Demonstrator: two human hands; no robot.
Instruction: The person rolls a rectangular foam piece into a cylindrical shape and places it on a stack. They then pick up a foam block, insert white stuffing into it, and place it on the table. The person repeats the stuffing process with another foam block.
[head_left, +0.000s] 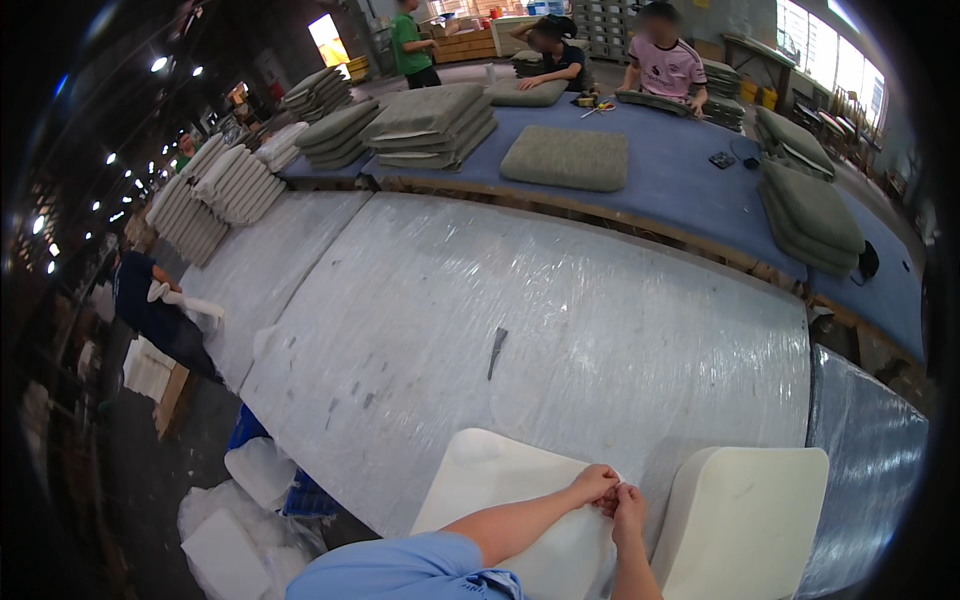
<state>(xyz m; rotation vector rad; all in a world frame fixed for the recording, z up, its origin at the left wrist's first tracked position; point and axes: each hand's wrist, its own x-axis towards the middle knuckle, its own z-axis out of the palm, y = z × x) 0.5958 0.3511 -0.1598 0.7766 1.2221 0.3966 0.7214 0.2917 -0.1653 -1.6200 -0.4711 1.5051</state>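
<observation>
Over the right edge of a flat white foam pad (490,468), my left hand (597,486) and my right hand (628,506) meet, fingertips pinched together. Whatever is between the fingers is too small to make out. My left forearm crosses the pad, its upper part in a light blue sleeve. Just right of my hands stands a stack-like block of white foam with rounded corners (745,515). Both foam pieces rest on a large table covered in shiny clear plastic film (420,290).
A dark, narrow strip-like tool (496,353) lies mid-table. Beyond, a blue-topped table (690,175) carries grey-green cushions (565,157), stacked cushions (430,125) and scissors (600,108). Several people work around it. Plastic-wrapped white foam (235,550) and a blue crate (308,495) sit lower left.
</observation>
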